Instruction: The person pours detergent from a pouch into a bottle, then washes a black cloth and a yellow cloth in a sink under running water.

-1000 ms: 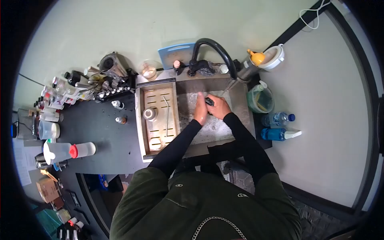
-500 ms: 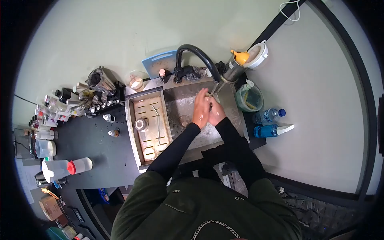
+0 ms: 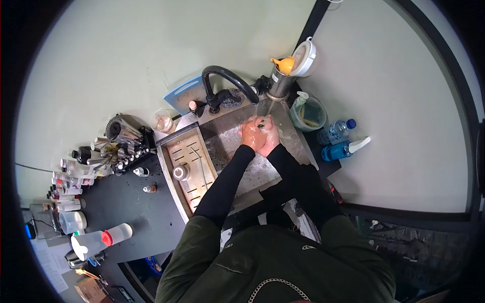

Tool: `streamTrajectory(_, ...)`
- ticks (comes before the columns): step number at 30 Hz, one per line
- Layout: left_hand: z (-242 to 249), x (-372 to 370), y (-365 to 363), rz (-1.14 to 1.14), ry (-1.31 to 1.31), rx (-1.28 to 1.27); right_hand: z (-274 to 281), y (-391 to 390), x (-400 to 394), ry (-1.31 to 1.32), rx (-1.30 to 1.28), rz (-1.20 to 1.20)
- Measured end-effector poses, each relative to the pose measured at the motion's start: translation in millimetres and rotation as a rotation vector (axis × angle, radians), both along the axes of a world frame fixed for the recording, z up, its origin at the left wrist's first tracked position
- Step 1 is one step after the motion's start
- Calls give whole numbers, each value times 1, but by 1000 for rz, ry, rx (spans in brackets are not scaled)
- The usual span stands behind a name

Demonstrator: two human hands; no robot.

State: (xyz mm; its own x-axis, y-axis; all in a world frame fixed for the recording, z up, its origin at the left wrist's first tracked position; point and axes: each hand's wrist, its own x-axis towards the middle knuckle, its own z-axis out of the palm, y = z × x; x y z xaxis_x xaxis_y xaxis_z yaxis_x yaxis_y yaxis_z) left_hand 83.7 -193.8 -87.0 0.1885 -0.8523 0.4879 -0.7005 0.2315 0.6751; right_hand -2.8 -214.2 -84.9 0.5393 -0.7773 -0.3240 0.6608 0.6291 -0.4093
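My left hand (image 3: 251,135) and my right hand (image 3: 270,136) are pressed together over the sink (image 3: 237,188), wet under the faucet. Fingers of the left lie across the palm side of the right. A small dark greenish spot shows between them, too small to name. Above them curves the black faucet (image 3: 230,71), with a thin stream of water coming from its spout. Both hands are closed against each other, and their inner sides are partly hidden.
A slotted drain tray (image 3: 194,189) holds a shaker-like metal cup (image 3: 181,172) and a bent metal straw. Right of the sink stand a clear tub (image 3: 314,116), a water bottle (image 3: 335,131) and a blue spray bottle (image 3: 336,151). Bar tools (image 3: 124,131) crowd the left counter.
My hands have come closer together, and the left now wraps over the right. The view has turned slightly, so the sink and counter appear rotated.
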Motion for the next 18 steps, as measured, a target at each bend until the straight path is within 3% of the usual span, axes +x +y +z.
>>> streamTrajectory(3,-1,-5,3,-25,92,78,4,15,9,106,42,-114)
streamTrajectory(5,9,-13,4,134,931,464,9,27,12,162,83,-93)
streamTrajectory(6,-29,-13,-7,210,810,326,3,27,8,186,107,-3)
streamTrajectory(7,-24,-15,-3,196,790,344,-8,23,6,169,120,-24)
streamTrajectory(10,-11,-22,4,138,1241,557,-11,11,9,221,29,-174)
streamTrajectory(11,-9,-14,5,133,1227,565,-9,13,11,210,34,-185)
streamTrajectory(13,-18,6,5,139,394,312,0,22,19,21,64,-62)
streamTrajectory(14,-23,1,8,419,23,218,30,33,18,14,61,-34)
streamTrajectory(15,-12,0,15,408,16,229,26,35,24,155,111,-76)
streamTrajectory(17,27,0,24,-55,344,64,-6,20,23,131,13,-3)
streamTrajectory(18,30,-3,29,-97,135,-23,-8,11,19,122,7,-17)
